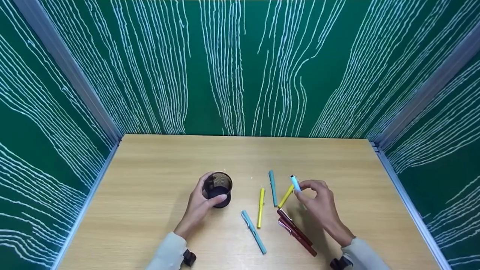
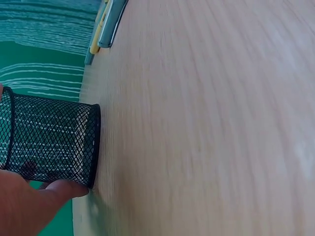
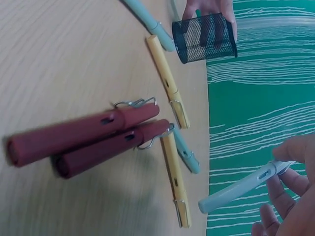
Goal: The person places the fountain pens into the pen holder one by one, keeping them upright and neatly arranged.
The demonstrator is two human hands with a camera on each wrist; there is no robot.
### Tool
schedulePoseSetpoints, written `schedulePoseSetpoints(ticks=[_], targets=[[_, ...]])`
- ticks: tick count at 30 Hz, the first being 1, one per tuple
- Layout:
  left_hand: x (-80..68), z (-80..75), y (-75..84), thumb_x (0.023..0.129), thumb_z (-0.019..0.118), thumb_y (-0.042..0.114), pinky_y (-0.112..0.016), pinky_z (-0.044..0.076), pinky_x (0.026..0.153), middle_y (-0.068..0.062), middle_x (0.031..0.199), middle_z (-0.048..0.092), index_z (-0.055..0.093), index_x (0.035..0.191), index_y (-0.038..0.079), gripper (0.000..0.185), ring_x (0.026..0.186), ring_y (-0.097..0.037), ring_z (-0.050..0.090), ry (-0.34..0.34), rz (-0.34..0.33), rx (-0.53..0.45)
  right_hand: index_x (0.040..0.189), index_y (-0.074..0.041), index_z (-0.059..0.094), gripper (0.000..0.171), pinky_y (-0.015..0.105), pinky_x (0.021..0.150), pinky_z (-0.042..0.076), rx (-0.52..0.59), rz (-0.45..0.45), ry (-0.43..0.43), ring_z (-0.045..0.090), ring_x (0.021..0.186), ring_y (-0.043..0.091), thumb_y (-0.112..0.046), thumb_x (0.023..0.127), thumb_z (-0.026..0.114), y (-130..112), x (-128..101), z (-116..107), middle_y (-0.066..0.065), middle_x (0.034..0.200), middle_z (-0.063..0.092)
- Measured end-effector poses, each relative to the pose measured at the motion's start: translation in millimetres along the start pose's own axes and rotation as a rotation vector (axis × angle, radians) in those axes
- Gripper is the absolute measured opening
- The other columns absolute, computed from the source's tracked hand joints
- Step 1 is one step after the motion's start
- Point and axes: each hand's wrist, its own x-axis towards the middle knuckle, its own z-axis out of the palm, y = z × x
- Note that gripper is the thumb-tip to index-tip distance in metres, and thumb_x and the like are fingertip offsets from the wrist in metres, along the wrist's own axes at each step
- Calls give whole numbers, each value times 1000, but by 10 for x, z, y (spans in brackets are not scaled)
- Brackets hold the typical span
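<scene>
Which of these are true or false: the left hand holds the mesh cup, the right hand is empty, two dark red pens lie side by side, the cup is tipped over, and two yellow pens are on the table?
1. The left hand holds the mesh cup. True.
2. The right hand is empty. False: it pinches a light blue pen.
3. Two dark red pens lie side by side. True.
4. The cup is tipped over. False: it stands upright.
5. Two yellow pens lie on the table. True.

The head view looks down from above over the whole surface (image 1: 150,168); both wrist views sit low and close — each sharing the mesh cup (image 2: 49,140) with it.
</scene>
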Motion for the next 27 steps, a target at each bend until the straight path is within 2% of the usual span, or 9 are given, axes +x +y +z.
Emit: schedulePoseSetpoints(ticks=[7, 16, 21, 27], targets=[[-7, -2, -8, 84, 96, 14, -61, 36, 125, -18, 153, 62, 52, 161, 17, 89, 143, -40, 58, 20, -2, 3, 104, -4, 81, 13, 57, 109, 43, 28, -52, 9, 58, 119, 28, -1, 92, 85, -100, 64, 105, 12, 107, 76], [23, 21, -7, 86, 95, 17, -61, 33, 126, -17, 154, 61, 49, 163, 16, 89, 145, -40, 55, -13, 28, 5, 104, -3, 81, 15, 54, 108, 45, 36, -75, 18, 58, 116, 27, 0, 91, 87, -192, 99, 231, 11, 106, 75], [26, 4, -10, 87, 93, 15, -61, 35, 125, -19, 153, 61, 48, 163, 16, 88, 142, -44, 56, -29, 53, -10, 104, -3, 81, 14, 51, 106, 47, 45, -75, 17, 60, 115, 26, -1, 91, 87, -242, 106, 308, 10, 107, 76], [2, -34, -22, 89, 92, 14, -61, 39, 122, -19, 155, 59, 46, 164, 14, 88, 141, -45, 57, -44, 55, -16, 104, -5, 82, 13, 56, 107, 45, 69, -44, 11, 60, 115, 27, -3, 92, 87, -316, 106, 386, 9, 108, 76]])
